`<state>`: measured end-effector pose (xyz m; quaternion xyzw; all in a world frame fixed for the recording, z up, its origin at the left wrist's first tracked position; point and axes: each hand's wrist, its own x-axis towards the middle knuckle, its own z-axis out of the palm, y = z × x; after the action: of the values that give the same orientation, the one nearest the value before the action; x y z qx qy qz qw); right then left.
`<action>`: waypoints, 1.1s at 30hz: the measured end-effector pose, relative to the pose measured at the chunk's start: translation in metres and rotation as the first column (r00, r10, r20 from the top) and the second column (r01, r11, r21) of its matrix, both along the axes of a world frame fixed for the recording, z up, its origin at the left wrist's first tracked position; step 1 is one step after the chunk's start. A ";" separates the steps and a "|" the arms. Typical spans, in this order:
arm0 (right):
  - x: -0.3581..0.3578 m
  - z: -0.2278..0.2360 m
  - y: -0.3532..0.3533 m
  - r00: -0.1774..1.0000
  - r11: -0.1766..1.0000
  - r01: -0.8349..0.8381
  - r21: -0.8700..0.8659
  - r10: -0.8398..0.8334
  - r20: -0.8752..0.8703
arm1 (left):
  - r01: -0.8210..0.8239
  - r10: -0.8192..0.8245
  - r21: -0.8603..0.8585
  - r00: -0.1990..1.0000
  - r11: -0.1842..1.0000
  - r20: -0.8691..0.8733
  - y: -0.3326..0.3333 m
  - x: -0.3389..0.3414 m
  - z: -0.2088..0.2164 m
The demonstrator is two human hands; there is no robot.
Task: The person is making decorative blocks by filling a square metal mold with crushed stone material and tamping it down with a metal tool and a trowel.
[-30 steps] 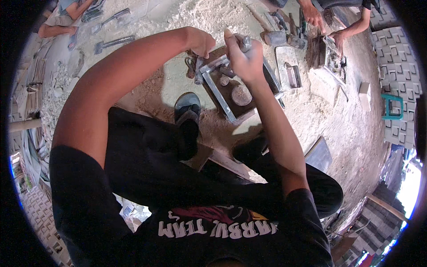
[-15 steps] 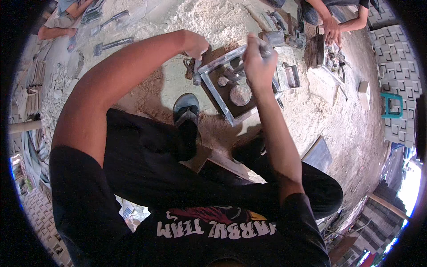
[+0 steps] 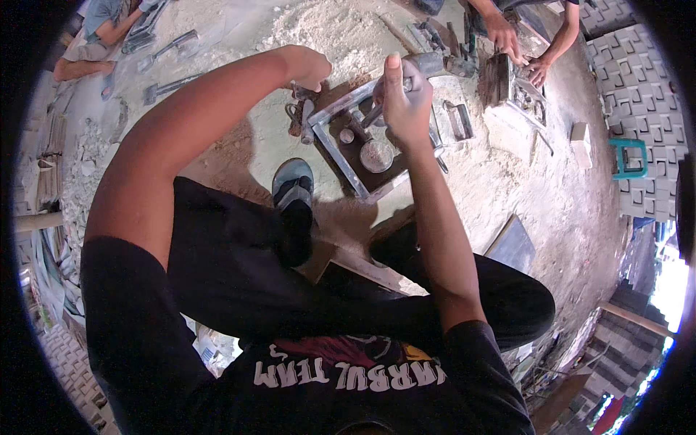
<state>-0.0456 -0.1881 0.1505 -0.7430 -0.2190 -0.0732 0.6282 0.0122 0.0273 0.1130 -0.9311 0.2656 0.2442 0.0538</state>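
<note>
My right hand [image 3: 408, 105] is closed round a grey rod-like tool [image 3: 373, 116], with its thumb stretched upward, over the right side of a rectangular moulding frame [image 3: 332, 157]. Inside that frame lie a pale round disc [image 3: 376, 156], a smaller round piece [image 3: 346, 135] and a short dark bar [image 3: 358, 125]. Curled fingers hide whatever my left hand [image 3: 310, 69] may hold; it is bent inward just beyond the frame's far left corner. Under it, outside the frame, lie a grey bar [image 3: 307, 122] and a dark looped piece [image 3: 293, 116].
A co-worker's hands [image 3: 518, 54] work over another box [image 3: 499, 76] at the far right. Another person sits at the far left near long-handled tools [image 3: 168, 49]. Pale sand [image 3: 319, 25], a rectangular metal piece [image 3: 458, 121], a flat board [image 3: 511, 243] and a teal stool [image 3: 628, 158] surround me.
My view has shifted, so the frame appears slightly further left. My right hand has turned, its thumb now pointing up. The co-worker's hands at the far right have moved apart.
</note>
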 end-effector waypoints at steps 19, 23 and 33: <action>-0.037 -0.021 0.009 0.999 0.992 0.040 -0.123 -0.042 -0.011 | -0.038 0.039 0.006 0.995 0.999 -0.087 -0.003 -0.013 0.004; -0.055 0.007 0.005 0.998 0.996 0.035 -0.078 -0.039 -0.052 | -0.103 0.102 -0.106 0.995 0.989 -0.011 0.005 -0.014 0.006; -0.053 -0.006 -0.014 0.982 0.984 -0.177 -0.034 0.174 -0.078 | -0.041 0.040 -0.019 0.996 0.999 -0.085 -0.011 -0.005 0.002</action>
<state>-0.0982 -0.2018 0.1443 -0.7356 -0.2614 0.0150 0.6247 0.0073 0.0164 0.1154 -0.9256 0.2512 0.2816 0.0277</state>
